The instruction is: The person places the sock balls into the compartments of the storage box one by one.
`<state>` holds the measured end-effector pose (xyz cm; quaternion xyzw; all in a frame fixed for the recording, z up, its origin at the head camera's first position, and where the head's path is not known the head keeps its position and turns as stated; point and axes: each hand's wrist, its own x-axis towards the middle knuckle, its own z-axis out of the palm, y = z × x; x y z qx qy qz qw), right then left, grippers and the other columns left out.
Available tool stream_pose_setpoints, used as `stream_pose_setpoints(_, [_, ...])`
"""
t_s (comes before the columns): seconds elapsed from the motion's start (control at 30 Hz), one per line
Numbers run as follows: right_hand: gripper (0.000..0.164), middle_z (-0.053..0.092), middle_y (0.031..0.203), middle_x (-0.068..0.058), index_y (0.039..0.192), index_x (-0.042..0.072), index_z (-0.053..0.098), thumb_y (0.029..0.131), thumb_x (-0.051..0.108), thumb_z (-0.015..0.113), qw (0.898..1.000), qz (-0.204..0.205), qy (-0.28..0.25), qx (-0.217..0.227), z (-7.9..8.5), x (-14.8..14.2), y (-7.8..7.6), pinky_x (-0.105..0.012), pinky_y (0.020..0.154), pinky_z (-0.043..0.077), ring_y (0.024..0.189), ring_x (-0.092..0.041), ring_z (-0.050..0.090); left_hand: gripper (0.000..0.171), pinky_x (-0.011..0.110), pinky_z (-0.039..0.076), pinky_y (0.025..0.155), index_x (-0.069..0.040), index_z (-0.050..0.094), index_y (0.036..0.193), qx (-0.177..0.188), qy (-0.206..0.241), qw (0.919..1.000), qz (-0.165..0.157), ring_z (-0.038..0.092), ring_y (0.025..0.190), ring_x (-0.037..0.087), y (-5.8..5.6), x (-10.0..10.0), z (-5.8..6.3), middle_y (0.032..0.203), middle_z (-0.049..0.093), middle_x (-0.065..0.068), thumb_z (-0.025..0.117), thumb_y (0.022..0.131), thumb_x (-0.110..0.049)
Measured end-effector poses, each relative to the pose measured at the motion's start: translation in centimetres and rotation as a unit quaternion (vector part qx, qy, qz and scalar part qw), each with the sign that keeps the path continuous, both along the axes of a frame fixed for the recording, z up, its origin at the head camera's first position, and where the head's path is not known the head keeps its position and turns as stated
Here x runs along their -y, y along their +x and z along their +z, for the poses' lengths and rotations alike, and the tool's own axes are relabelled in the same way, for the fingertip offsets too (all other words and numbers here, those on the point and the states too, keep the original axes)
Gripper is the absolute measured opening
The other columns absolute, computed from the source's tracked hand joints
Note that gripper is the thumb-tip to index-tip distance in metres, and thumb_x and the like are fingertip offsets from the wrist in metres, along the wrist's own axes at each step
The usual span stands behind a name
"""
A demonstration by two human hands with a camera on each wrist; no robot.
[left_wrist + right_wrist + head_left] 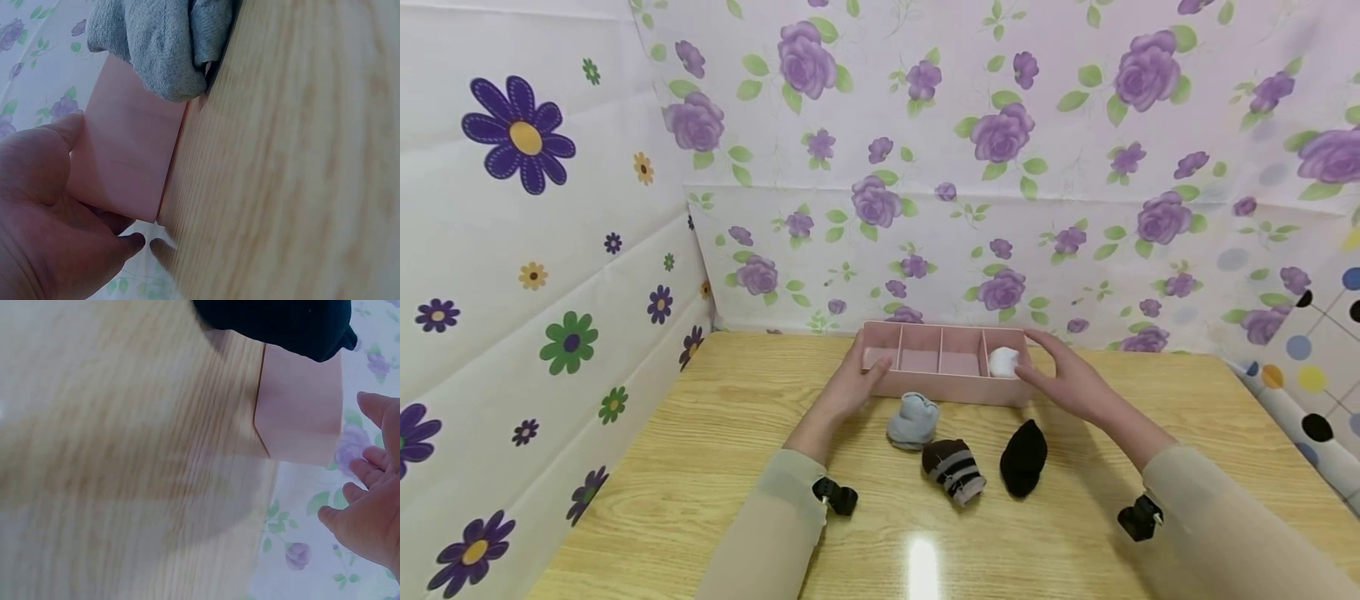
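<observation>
A pink box with dividers lies lengthwise near the back of the table. My left hand holds its left end, thumb at the front rim and fingers round the end wall. At the right end, my right hand is spread; the right wrist view shows it apart from the box, fingers loosely bent. A white bundle, perhaps a sock, sits in the rightmost compartment. In front of the box lie a grey-blue rolled sock, a dark brown striped sock and a black rolled sock.
The wooden table meets a flowered cloth right behind the box. Another flowered sheet rises along the left side. A dotted cloth borders the right edge.
</observation>
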<state>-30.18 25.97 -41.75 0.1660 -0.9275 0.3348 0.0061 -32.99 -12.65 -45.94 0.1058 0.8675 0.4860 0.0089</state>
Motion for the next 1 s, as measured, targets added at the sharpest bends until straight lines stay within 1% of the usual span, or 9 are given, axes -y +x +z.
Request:
stream_pose_setpoints(0.1, [0.082, 0.025, 0.178, -0.027, 0.176, 0.009, 0.026, 0.113, 0.046, 0.065, 1.0, -0.001, 0.004, -0.013, 0.0, -0.4, 0.7, -0.078, 0.12, 0.033, 0.159, -0.056, 0.027, 0.087, 0.057, 0.012, 0.135, -0.001, 0.001, 0.176, -0.002, -0.001, 1.0, 0.0, 0.014, 0.167, 0.043, 0.0, 0.0, 0.0, 0.182, 0.01, 0.025, 0.055, 0.118, -0.038])
stream_pose_setpoints(0.27, [0.082, 0.025, 0.178, -0.027, 0.177, 0.011, 0.025, 0.113, 0.046, 0.064, 1.0, -0.001, 0.011, -0.022, 0.0, -0.8, 1.9, -0.078, 0.121, 0.032, 0.16, -0.055, 0.025, 0.089, 0.056, 0.012, 0.136, -0.001, 0.0, 0.176, -0.002, 0.002, 1.0, -0.001, 0.013, 0.167, 0.043, 0.2, 0.1, 0.1, 0.182, 0.009, 0.024, 0.055, 0.118, -0.04])
stream_pose_setpoints(0.63, [0.08, 0.027, 0.178, -0.026, 0.176, 0.011, 0.029, 0.112, 0.044, 0.066, 0.999, 0.011, 0.018, -0.039, 0.0, -1.5, 5.6, -0.079, 0.118, 0.035, 0.16, -0.056, 0.027, 0.088, 0.055, 0.012, 0.136, -0.004, -0.002, 0.176, -0.005, 0.005, 1.0, -0.003, 0.015, 0.167, 0.043, 0.2, 0.1, 0.3, 0.182, 0.01, 0.025, 0.055, 0.118, -0.038])
stream_pose_setpoints(0.8, [0.077, 0.029, 0.178, -0.024, 0.175, 0.014, 0.033, 0.112, 0.043, 0.066, 0.999, 0.011, 0.018, -0.044, -0.6, -1.7, 7.2, -0.078, 0.119, 0.034, 0.16, -0.055, 0.027, 0.09, 0.054, 0.013, 0.136, -0.003, -0.003, 0.176, -0.004, 0.003, 1.0, -0.007, 0.015, 0.167, 0.043, 0.2, 0.1, 0.5, 0.182, 0.009, 0.025, 0.054, 0.118, -0.042])
stream_pose_setpoints(1.0, [0.074, 0.03, 0.177, -0.026, 0.174, 0.016, 0.036, 0.112, 0.042, 0.068, 0.999, 0.013, 0.01, -0.05, -1.3, -1.8, 8.7, -0.078, 0.118, 0.035, 0.159, -0.055, 0.03, 0.091, 0.054, 0.012, 0.136, -0.003, -0.003, 0.176, -0.003, 0.004, 1.0, -0.008, 0.014, 0.167, 0.042, 0.2, 0.1, 0.3, 0.182, 0.009, 0.025, 0.054, 0.117, -0.043])
